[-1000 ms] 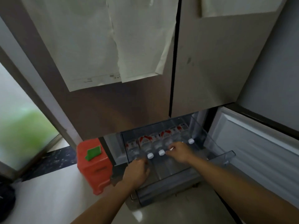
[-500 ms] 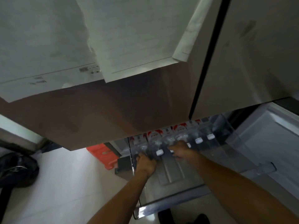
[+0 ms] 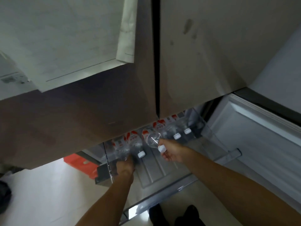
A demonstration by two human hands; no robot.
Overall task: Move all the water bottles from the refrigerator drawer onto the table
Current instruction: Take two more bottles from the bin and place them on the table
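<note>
Several clear water bottles with white caps and red-and-white labels lie in a row in the pulled-out clear refrigerator drawer [image 3: 159, 173]. My right hand [image 3: 172, 151] grips the neck of one bottle [image 3: 151, 138] and holds it raised above the row, cap toward me. My left hand [image 3: 125, 166] is curled round the neck end of the leftmost bottle [image 3: 121, 150] at the drawer's left side; its cap is hidden by the hand. Another bottle [image 3: 136, 146] lies between the two, and two more [image 3: 172, 129] lie to the right.
The closed upper fridge doors [image 3: 146, 79] with paper sheets taped on hang right above the drawer. An open lower door [image 3: 252, 136] stands to the right. A red stool [image 3: 78, 162] sits on the pale floor left of the drawer. My dark shoes [image 3: 179, 214] are below.
My right hand has lifted one bottle by its neck out of the row. My left hand has closed round the leftmost bottle. The view has moved closer and lower.
</note>
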